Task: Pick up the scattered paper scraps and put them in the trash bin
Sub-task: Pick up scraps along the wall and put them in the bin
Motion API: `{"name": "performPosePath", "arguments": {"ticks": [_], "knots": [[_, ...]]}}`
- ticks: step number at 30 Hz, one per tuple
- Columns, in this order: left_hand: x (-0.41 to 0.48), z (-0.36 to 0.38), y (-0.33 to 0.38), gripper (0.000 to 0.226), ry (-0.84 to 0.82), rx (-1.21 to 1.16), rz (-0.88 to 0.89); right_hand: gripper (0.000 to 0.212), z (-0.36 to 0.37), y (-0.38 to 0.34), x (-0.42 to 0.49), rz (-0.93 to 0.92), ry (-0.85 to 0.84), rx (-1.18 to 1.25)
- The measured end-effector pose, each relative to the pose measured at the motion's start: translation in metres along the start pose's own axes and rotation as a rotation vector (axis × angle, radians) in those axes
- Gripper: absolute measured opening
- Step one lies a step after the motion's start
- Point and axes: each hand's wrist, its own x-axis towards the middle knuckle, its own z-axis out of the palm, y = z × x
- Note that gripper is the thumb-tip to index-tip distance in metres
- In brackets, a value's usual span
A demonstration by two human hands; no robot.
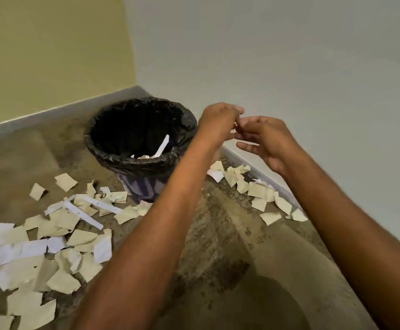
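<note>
Just right of the trash bin (139,184), both bare forearms reach forward and the two hands meet at the fingertips, raised above the floor. The left hand (218,122) is knuckles up with its fingers curled and bunched at the tips; a pale sliver shows there, but I cannot tell whether it pinches a scrap. The right hand (268,141) has loose, slightly bent fingers, thumb held apart below them, gripping nothing visible. Paper scraps (51,236) lie heaped on the brown carpet (218,234) left of the bin, and a smaller cluster (253,189) lies along the baseboard (246,163) under the hands. One long white strip (82,214) on the floor runs from upper left to lower right. Inside the black liner (94,139), a white strip (162,144) leans up to the right over a few pale pieces.
</note>
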Motion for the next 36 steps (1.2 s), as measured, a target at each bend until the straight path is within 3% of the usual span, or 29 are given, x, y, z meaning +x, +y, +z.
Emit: {"name": "performPosePath", "arguments": {"ticks": [6, 9, 12, 17, 21, 23, 28, 32, 36], "knots": [[0.007, 0.068, -0.085, 0.014, -0.151, 0.183, -0.222, 0.015, -0.109, 0.056, -0.022, 0.185, 0.287, 0.052], [0.005, 0.089, -0.140, 0.011, -0.222, 0.358, -0.199, 0.015, -0.149, 0.095, -0.018, 0.280, 0.410, -0.035], [0.001, 0.108, -0.192, 0.027, -0.356, 0.646, -0.147, 0.012, -0.177, 0.136, -0.009, 0.339, 0.490, -0.161], [-0.008, 0.128, -0.256, 0.044, -0.414, 0.831, -0.066, 0.014, -0.201, 0.206, -0.010, 0.283, 0.374, -0.814], [-0.002, 0.140, -0.286, 0.056, -0.403, 1.052, -0.027, 0.032, -0.215, 0.246, -0.011, 0.259, 0.176, -1.027], [0.002, 0.143, -0.300, 0.059, -0.408, 1.141, -0.037, 0.029, -0.223, 0.261, -0.012, 0.165, 0.096, -1.145], [0.004, 0.149, -0.313, 0.055, -0.363, 1.286, 0.006, 0.008, -0.225, 0.268, -0.006, 0.134, 0.140, -1.123], [0.002, 0.147, -0.318, 0.035, -0.281, 1.230, 0.073, 0.011, -0.217, 0.253, 0.009, 0.072, 0.273, -1.046], [0.004, 0.144, -0.315, 0.025, -0.107, 1.171, 0.135, 0.004, -0.205, 0.252, 0.027, 0.063, 0.219, -0.992]]}}
